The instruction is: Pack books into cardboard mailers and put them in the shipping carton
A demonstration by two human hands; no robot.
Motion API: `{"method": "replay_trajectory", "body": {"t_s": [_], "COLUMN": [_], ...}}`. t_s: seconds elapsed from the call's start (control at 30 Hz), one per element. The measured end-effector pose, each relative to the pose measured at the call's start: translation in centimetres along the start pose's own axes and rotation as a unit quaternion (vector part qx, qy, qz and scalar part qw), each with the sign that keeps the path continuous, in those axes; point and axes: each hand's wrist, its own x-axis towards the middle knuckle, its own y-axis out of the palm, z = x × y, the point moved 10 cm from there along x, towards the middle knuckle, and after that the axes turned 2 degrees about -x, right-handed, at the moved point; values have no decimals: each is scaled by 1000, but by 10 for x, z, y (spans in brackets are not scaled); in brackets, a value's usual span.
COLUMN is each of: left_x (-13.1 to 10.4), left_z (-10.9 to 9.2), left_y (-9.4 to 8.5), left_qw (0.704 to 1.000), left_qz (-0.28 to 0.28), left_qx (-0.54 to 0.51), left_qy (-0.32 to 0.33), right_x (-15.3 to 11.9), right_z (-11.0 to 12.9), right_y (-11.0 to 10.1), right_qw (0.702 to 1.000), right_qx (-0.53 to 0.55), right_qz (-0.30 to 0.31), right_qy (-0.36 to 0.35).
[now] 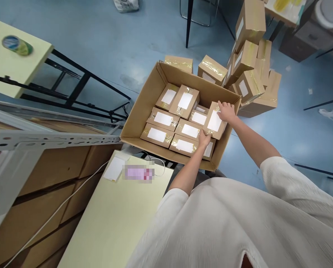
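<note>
A large open carton (140,100) stands before me, with several small taped cardboard boxes (158,134) inside, most bearing white labels. At its right side, both hands grip one small labelled box (214,121), which sits higher than the boxes beside it. My left hand (204,138) is closed on its near left corner. My right hand (226,111) is closed over its far right edge, near the carton's wall. Whether this box rests on others underneath is hidden.
Stacked small boxes (250,56) stand on the floor beyond the carton, at right. A pale table (121,216) lies near left, beside a metal shelf (57,139) with cartons. A can (17,45) lies on another table at far left.
</note>
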Motion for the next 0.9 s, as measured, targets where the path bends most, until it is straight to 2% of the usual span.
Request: {"method": "replay_trajectory", "body": {"t_s": [0.1, 0.2, 0.3, 0.43, 0.57, 0.67, 0.73, 0.83, 0.9], "left_x": [5, 6, 4, -1, 4, 22, 39, 62, 70], "left_z": [3, 0, 2, 4, -2, -5, -11, -10, -8], "left_y": [10, 27, 37, 33, 21, 11, 8, 12, 16], "left_qw": [999, 999, 999, 999, 993, 981, 969, 960, 961], "left_qz": [10, 27, 33, 42, 107, 160, 187, 231, 241], "left_qx": [-24, -38, -31, -10, 19, 104, 154, 156, 134], "left_qy": [-25, -9, 6, 27, 41, 34, 56, 39, 26], "right_x": [11, 10, 1, -6, -7, -7, -6, -2, 2], "right_z": [-15, -26, -26, -13, -1, 1, -1, -7, -12], "right_y": [11, 19, 28, 38, 41, 36, 31, 23, 17], "right_qw": [1000, 998, 998, 996, 992, 987, 985, 983, 982], "right_qx": [12, 35, 51, 55, 63, 60, 50, 41, 41], "right_qz": [5, 5, 3, -7, -19, -18, -12, -15, -23], "right_qy": [26, 44, 49, 69, 112, 145, 167, 181, 183]}}
